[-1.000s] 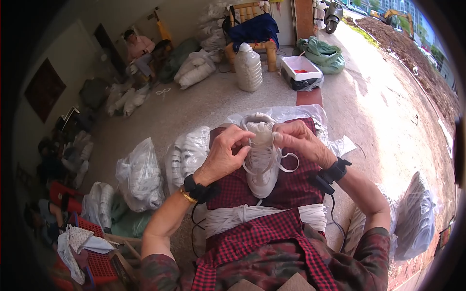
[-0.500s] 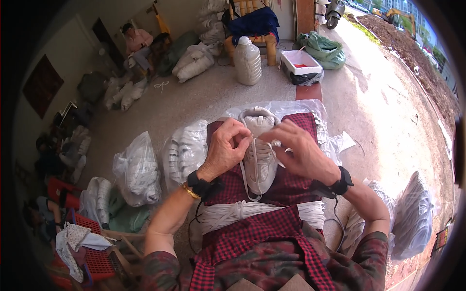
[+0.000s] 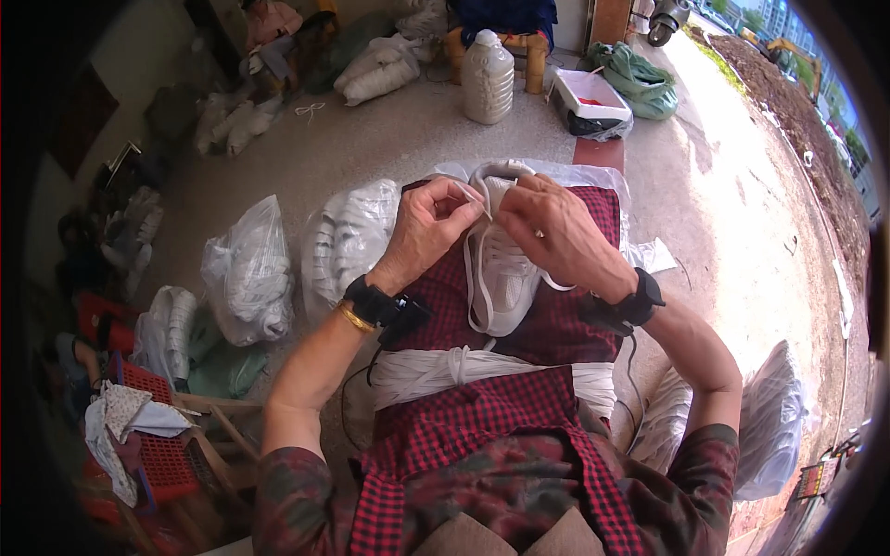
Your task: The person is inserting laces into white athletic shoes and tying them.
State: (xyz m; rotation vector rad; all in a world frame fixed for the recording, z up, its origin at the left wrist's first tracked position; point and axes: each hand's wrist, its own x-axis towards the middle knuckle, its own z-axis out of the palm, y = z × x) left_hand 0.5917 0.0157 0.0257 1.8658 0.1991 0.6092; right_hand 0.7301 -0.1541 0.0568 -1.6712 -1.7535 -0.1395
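A white sneaker (image 3: 506, 287) lies on the red-and-black checked apron over my lap, its toe toward me. My left hand (image 3: 430, 227) pinches a white shoelace (image 3: 483, 199) between thumb and fingers, left of the shoe's tongue. On the other side my right hand (image 3: 556, 222) is closed over the upper eyelets, its fingertips close to the lace; what they grip is hidden. A loop of lace hangs down the left side of the shoe. Across my waist lies a bundle of white laces (image 3: 445, 370), knotted in the middle.
Plastic bags of white shoes (image 3: 248, 283) stand on the floor at left, with more bags (image 3: 774, 417) at right. Ahead are a large plastic jug (image 3: 488, 79) and a white foam box (image 3: 590, 93). A red crate with cloth (image 3: 162, 459) is at lower left. A person sits far left.
My view has shifted. My left hand now holds the lace up near the tongue. The right hand has closed in on the shoe's upper eyelets, its fingers more curled.
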